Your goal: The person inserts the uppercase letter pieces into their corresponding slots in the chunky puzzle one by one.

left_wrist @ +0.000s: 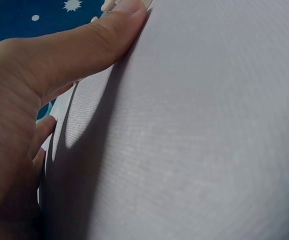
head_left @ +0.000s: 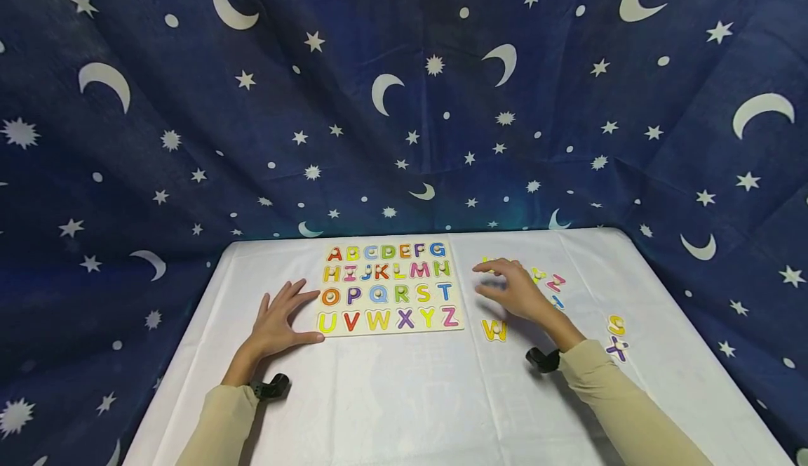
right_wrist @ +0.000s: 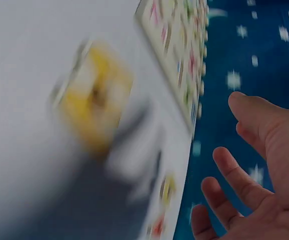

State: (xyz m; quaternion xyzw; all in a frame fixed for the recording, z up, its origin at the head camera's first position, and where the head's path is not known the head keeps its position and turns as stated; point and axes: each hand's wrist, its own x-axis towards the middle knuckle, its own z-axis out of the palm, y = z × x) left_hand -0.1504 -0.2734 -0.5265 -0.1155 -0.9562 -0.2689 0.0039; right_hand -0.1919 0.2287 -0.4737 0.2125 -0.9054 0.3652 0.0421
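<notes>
A pale alphabet puzzle board [head_left: 391, 333] lies on the table, with colored letters in rows. Small knobs stand on many letters in its upper rows. My left hand [head_left: 278, 322] is spread at the board's left side, the thumb at the lower left corner and a fingertip at the edge beside the O. My right hand [head_left: 519, 289] hovers right of the board, fingers loosely bent and apart, holding nothing. Just below it lies a yellow letter W [head_left: 494, 330], blurred in the right wrist view. Behind that hand a yellow piece [head_left: 486, 262] is partly hidden.
Right of my right hand lie a yellow Y [head_left: 538, 275], a pink Z [head_left: 555, 282] and a partly covered blue piece [head_left: 557, 302]. Farther right are an orange-yellow S [head_left: 616, 325] and a purple X [head_left: 617, 348]. A dark blue curtain [head_left: 404, 143] hangs behind the white-covered table [head_left: 391, 410].
</notes>
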